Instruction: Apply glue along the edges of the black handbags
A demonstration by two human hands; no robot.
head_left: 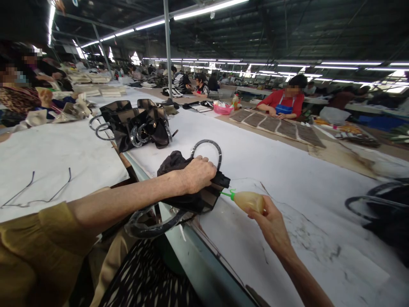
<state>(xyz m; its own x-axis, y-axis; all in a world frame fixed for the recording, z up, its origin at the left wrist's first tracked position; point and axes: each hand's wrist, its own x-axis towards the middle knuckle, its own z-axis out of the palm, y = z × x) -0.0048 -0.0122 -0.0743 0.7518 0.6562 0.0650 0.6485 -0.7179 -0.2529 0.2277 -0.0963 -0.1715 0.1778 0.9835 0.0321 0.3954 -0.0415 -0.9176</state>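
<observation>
A black handbag (pixel 201 200) with brown panels lies at the near edge of the white table. One ring handle (pixel 207 141) stands up behind it; the other, wrapped in clear film (pixel 159 228), hangs over the edge toward me. My left hand (pixel 200 172) is closed on the bag's dark fabric from above. In my right hand (pixel 270 217) is a yellowish glue bottle (pixel 248 201), held sideways with fingers wrapped round its base. Its thin green nozzle (pixel 227 194) points left, with the tip at the bag's right edge; whether it touches cannot be made out.
Several finished-looking black bags (pixel 137 123) stand beyond my left hand. Black bags with ring handles (pixel 380 209) lie at the right edge. Eyeglasses (pixel 41 196) rest on the left table. Across the table, a person in red (pixel 283 104) sits near a striped panel (pixel 276 125) and a pink basket (pixel 223 108).
</observation>
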